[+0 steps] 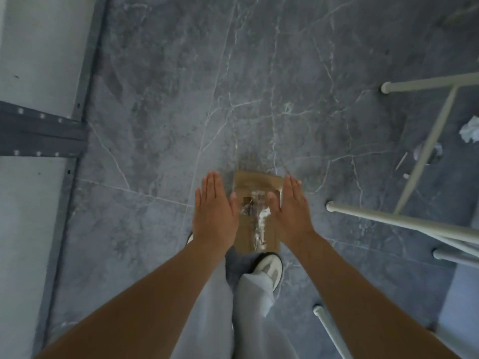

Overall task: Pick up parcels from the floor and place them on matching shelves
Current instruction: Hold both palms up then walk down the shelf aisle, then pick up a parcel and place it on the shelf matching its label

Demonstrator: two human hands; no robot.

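A brown cardboard parcel (255,203) with shiny clear tape down its middle lies on the grey marble floor just ahead of my feet. My left hand (215,208) hovers flat at its left side, fingers straight and together, palm down. On the parcel's right side my right hand (290,208) is held the same way. Both hands hold nothing; whether they touch the parcel's edges I cannot tell. The lower part of the parcel is partly hidden by my thumbs.
A grey metal shelf unit (39,130) with pale boards runs down the left edge. White chair or stool legs (404,218) stand at the right. Crumpled paper (470,130) and small scraps lie on the floor at the far right. My white shoe (269,268) is below the parcel.
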